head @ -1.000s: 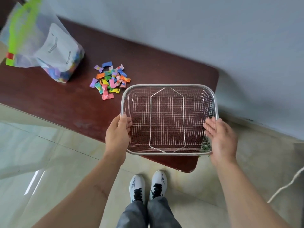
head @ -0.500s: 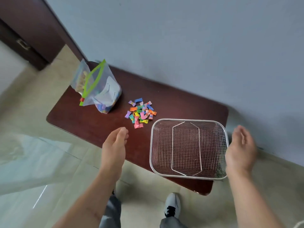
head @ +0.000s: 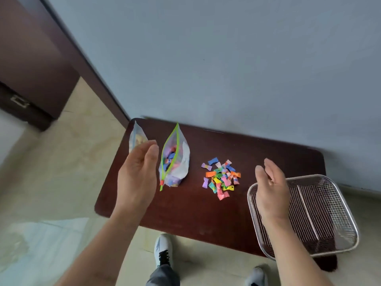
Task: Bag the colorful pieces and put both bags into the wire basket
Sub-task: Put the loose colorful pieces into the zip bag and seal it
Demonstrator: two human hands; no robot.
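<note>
A pile of small colorful pieces [head: 221, 178] lies in the middle of the dark brown table [head: 185, 209]. Left of it stands a clear zip bag with a green seal [head: 175, 159], its mouth agape and colorful pieces inside. A second clear bag [head: 136, 137] with yellowish contents sits at the table's far left corner, partly hidden by my left hand [head: 138, 174]. That hand hovers open just left of the green-seal bag. My right hand [head: 270, 190] hovers open between the pile and the wire basket [head: 321, 215], which holds nothing.
The wire basket overhangs the table's near right edge. A grey wall runs behind the table. A dark wooden cabinet [head: 31, 75] stands at the far left. Pale tiled floor and my shoes [head: 162, 250] lie below.
Both hands have let go of the basket and moved left over the table. My view has swung left and back, so bags and pile now sit nearer the centre.
</note>
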